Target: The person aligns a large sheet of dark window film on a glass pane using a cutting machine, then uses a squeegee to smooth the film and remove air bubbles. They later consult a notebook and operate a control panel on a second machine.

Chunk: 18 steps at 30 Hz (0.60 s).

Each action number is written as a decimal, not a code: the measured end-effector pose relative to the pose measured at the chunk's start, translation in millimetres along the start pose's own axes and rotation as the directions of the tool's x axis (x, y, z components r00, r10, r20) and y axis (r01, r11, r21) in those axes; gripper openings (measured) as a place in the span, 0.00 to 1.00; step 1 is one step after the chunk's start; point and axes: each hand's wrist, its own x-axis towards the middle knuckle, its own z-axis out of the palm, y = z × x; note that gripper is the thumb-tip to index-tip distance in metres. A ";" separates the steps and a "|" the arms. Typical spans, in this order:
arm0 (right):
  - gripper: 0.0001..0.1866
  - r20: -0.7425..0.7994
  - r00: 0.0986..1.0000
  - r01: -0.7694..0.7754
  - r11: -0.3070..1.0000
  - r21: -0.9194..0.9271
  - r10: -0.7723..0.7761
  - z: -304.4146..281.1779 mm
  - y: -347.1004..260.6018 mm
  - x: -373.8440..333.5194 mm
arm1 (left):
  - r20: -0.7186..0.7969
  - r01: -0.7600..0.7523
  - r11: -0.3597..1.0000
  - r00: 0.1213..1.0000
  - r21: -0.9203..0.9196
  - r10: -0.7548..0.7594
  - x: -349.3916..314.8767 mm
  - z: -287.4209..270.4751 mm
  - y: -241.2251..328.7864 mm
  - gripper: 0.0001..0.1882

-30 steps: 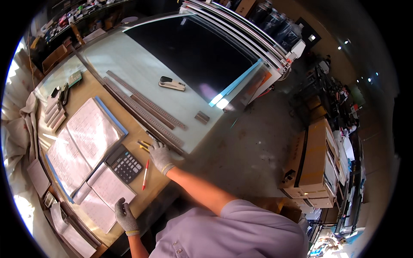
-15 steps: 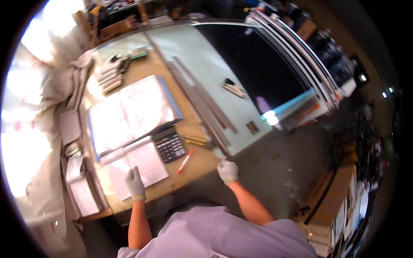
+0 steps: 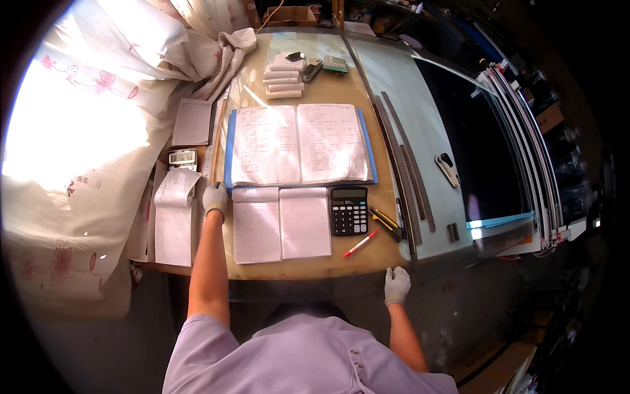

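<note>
On the desk point(image 3: 315, 268): one open binder point(image 3: 300, 144), two notepads point(image 3: 282, 223) side by side near it, one black calculator point(image 3: 348, 210), one red pen point(image 3: 360, 243). To the right lie three long metal rulers point(image 3: 401, 167). At the far end sits one stack of white pads point(image 3: 284, 79). Two gloved hands: left point(image 3: 214, 197), right point(image 3: 397, 283).

Your knit cloth gloves point(image 3: 214, 199) rest on a matt wooden desk point(image 3: 315, 268) (beside glossy glass sheet point(image 3: 426, 141), metal rulers point(image 3: 401, 171)).

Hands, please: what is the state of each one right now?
Left hand: gloved, resting on the desk beside the open binder, holding nothing.
Right hand: gloved, on the desk's front edge, grip unclear.
</note>
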 end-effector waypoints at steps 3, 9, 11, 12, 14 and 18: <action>0.17 -0.035 0.999 -0.037 0.999 0.011 0.037 -0.1 -2.4 -5.6 | -0.247 -0.137 0.985 0.963 -0.108 0.107 -24.5 -6.4 33.8 0.21; 0.16 -0.090 0.992 -0.094 0.995 -0.022 0.091 3.3 -12.4 -5.6 | 0.176 0.140 0.152 0.950 -0.978 0.259 -75.2 -2.5 106.6 0.27; 0.15 -0.081 0.991 -0.114 0.993 -0.034 0.111 2.4 -15.1 -6.0 | 0.383 0.322 0.283 0.903 -0.903 0.194 -90.2 27.2 131.2 0.24; 0.16 -0.073 0.991 -0.114 0.993 -0.042 0.111 0.7 -16.1 -5.3 | 0.429 0.364 0.299 0.882 -0.882 0.192 -83.9 42.5 127.8 0.23; 0.16 -0.065 0.994 -0.088 0.995 -0.053 0.084 4.1 -17.5 0.9 | 0.527 0.453 0.331 0.830 -0.828 0.182 -70.0 72.5 128.7 0.21; 0.15 -0.073 0.995 -0.074 0.990 -0.122 0.066 3.6 -13.0 -11.3 | 0.361 0.329 0.216 0.923 -0.919 0.132 -90.3 61.4 185.5 0.26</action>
